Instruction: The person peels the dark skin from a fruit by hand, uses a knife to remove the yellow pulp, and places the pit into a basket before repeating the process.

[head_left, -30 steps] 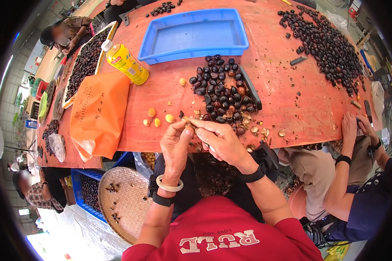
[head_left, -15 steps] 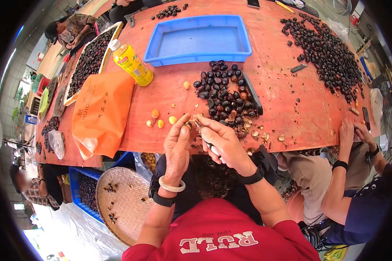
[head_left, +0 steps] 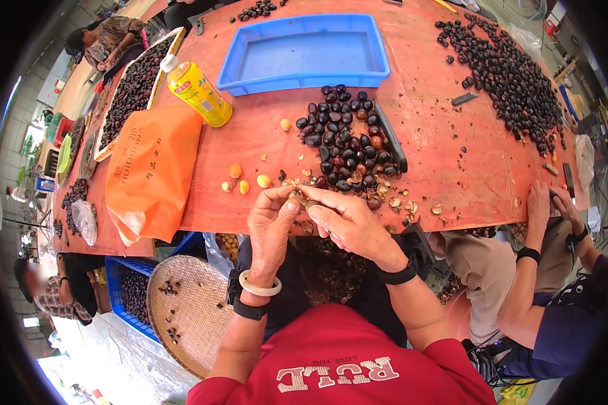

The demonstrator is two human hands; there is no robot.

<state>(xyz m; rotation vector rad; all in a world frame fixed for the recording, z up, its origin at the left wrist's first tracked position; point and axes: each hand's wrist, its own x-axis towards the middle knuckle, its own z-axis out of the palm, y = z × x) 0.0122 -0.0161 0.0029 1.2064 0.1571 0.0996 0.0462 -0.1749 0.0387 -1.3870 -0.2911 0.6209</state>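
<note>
In the head view, the left hand pinches a small brown nut between thumb and fingertips, just above the near edge of the red table. The right hand brings its fingertips against the nut, its other fingers curled; what they hold cannot be told. Beyond, toward the far edge, lie dark nuts and a blue tray; yellow kernels lie left of the nuts, nearer the near edge.
</note>
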